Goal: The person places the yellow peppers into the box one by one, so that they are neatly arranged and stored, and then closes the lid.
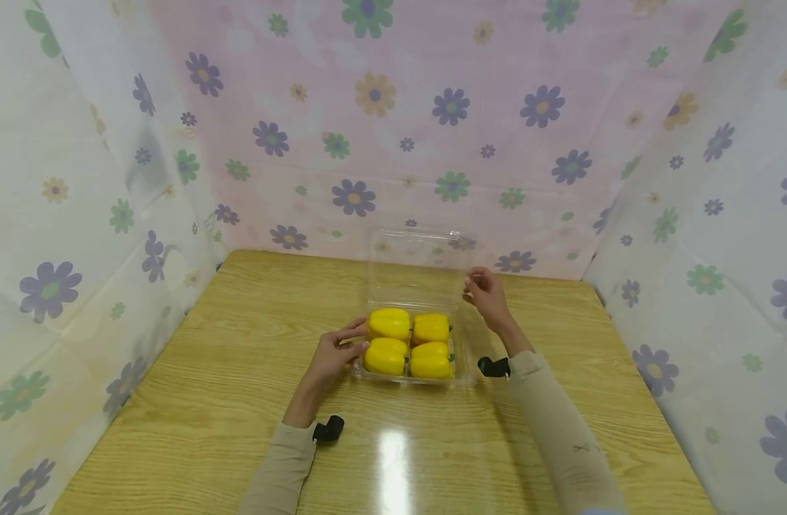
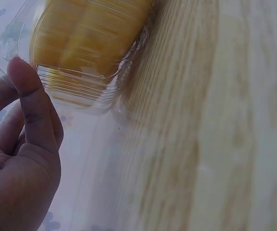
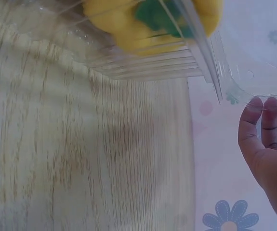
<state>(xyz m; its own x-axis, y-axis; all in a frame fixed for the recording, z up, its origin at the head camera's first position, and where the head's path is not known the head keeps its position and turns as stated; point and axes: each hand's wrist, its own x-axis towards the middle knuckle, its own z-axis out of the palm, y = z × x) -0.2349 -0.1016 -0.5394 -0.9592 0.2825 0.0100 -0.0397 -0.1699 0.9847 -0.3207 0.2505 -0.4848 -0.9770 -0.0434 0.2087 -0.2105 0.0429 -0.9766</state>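
A clear plastic clamshell box point(image 1: 406, 381) stands on the table with its hinged lid point(image 1: 419, 268) raised at the back. Several yellow bell peppers point(image 1: 431, 360) with green stems lie in its base in two rows. At the box's left side, my left hand point(image 1: 331, 355) pinches the rim between thumb and fingers. The left wrist view shows the thumb point(image 2: 27, 91) at the clear rim, beside a yellow pepper point(image 2: 90, 38). My right hand point(image 1: 489, 297) holds the right edge of the lid, its fingertips point(image 3: 255, 103) curled at that edge in the right wrist view.
The wooden table point(image 1: 265, 307) carries the box near its back half. Flower-patterned cloth point(image 1: 406, 143) hangs behind the table and along both sides. A small black wrist camera point(image 1: 329, 428) sits at the left cuff, another black camera point(image 1: 493, 367) at the right.
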